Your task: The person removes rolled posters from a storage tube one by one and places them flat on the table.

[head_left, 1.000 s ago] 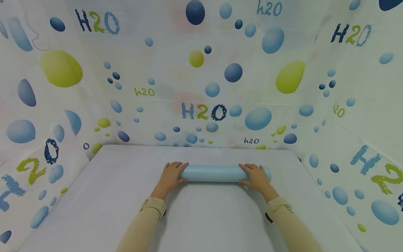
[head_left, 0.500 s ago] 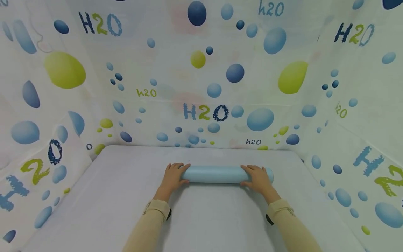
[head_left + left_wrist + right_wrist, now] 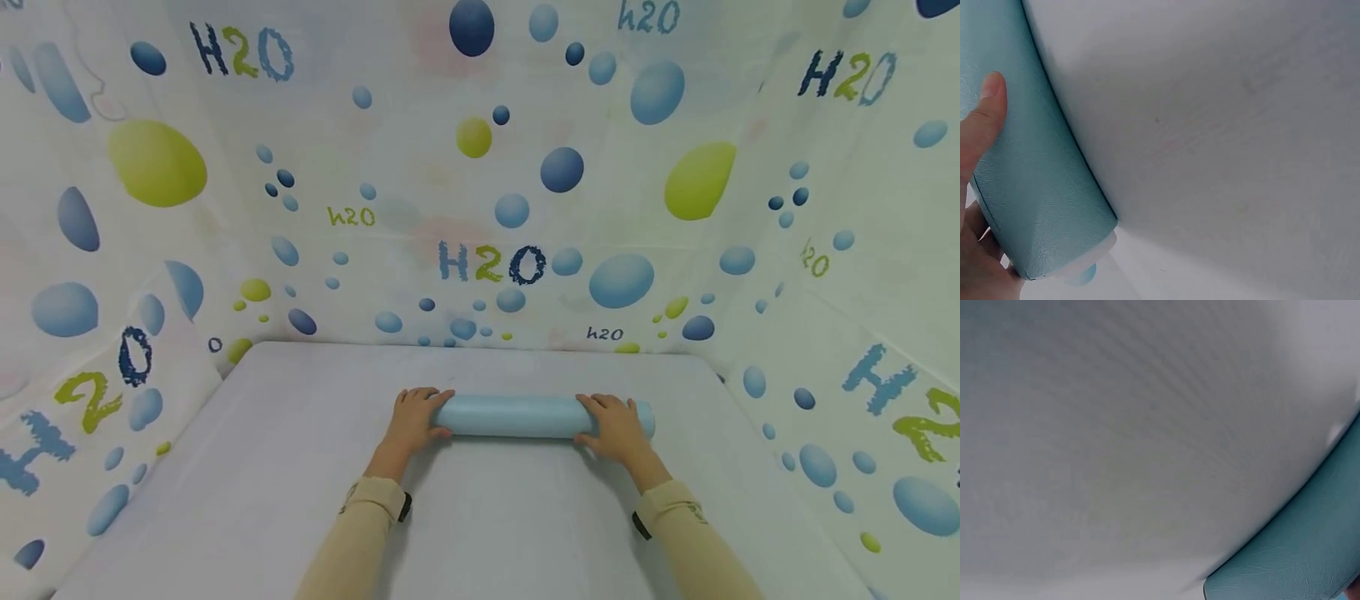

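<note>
A light blue rolled-up mat (image 3: 513,416) with a finely creased, leather-like surface lies crosswise on the white table. My left hand (image 3: 411,421) holds its left end, fingers over the far side and thumb on the near side. Close to the right end, my right hand (image 3: 617,427) grips it the same way, with a short stretch of roll showing beyond the hand. In the left wrist view the thumb (image 3: 986,115) presses on the mat (image 3: 1054,175), and other fingers show past its edge. The right wrist view shows the mat (image 3: 1291,544) but barely any of the hand.
The white table (image 3: 315,500) spreads around the roll on all sides. White sheeting (image 3: 405,142) printed with blue and green drops and "H2O" lettering hangs behind the table and along both sides. Beige sleeves (image 3: 352,533) cover both forearms, with dark bands at the cuffs.
The head view has shifted slightly, so the scene sits a little farther right. Both hands keep the same hold, and the rolled-up mat stays in about the same place on the table.
</note>
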The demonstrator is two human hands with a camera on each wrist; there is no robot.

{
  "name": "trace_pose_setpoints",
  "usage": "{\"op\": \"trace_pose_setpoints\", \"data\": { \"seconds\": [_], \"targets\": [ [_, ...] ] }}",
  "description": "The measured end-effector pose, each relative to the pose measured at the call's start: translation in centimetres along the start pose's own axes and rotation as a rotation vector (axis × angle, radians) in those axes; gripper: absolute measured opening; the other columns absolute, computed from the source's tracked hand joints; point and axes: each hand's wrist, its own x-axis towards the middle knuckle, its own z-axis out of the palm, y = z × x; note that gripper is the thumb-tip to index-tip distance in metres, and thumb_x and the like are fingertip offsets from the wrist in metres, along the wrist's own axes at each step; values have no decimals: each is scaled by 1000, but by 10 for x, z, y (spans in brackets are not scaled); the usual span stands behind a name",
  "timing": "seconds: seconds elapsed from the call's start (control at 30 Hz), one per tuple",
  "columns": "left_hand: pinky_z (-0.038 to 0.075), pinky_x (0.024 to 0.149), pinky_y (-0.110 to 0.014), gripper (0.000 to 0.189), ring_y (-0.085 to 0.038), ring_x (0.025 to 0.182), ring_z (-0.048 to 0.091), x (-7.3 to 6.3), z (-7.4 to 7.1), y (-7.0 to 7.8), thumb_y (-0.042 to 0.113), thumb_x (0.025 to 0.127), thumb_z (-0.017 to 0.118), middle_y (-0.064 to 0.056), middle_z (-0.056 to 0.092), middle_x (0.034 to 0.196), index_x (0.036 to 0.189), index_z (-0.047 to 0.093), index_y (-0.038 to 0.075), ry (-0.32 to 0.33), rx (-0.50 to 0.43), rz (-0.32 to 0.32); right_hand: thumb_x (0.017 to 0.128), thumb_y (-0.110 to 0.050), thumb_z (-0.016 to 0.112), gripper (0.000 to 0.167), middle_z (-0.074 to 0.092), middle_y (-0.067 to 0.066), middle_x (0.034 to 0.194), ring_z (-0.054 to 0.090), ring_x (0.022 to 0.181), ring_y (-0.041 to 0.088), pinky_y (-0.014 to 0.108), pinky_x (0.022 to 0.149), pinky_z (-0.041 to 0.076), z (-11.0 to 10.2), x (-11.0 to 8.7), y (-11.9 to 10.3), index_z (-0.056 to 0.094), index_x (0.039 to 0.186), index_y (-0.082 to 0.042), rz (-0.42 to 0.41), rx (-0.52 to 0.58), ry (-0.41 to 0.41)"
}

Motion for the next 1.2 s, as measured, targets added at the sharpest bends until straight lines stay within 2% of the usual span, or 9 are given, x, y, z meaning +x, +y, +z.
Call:
{"op": "trace_pose_setpoints", "data": {
  "seconds": [0.4,0.7,0.83,1.2],
  "targets": [
    [25,99,-58,68,-36,115,44,-10,-5,5,32,68,78,-16,52,122,129,53,14,-49,2,-12,70,-38,77,71,55,18,119,48,112,38,69,90,26,-3,-9,-4,51,129,-9,22,-2,-41],
    [26,97,-58,67,-37,113,45,-24,-7,9,31,67,79,-16,53,120,127,55,13,-16,6,-6,68,-37,78,70,57,18,117,50,109,38,69,88,28,-7,-20,-11,53,127,-8,-7,17,-4],
    [27,97,-58,67,-36,113,46,-28,-6,10,32,67,79,-15,54,119,127,55,14,-16,21,-9,67,-37,79,71,57,17,115,51,108,37,69,88,29,-6,-25,-13,54,127,-9,-16,8,20],
    [26,98,-58,67,-36,113,45,-39,-9,15,31,67,79,-15,53,120,127,54,13,-14,-14,-17,68,-39,78,71,57,16,115,51,108,37,69,88,29,-4,-33,-13,53,127,-10,-19,15,32]
  ]
}}
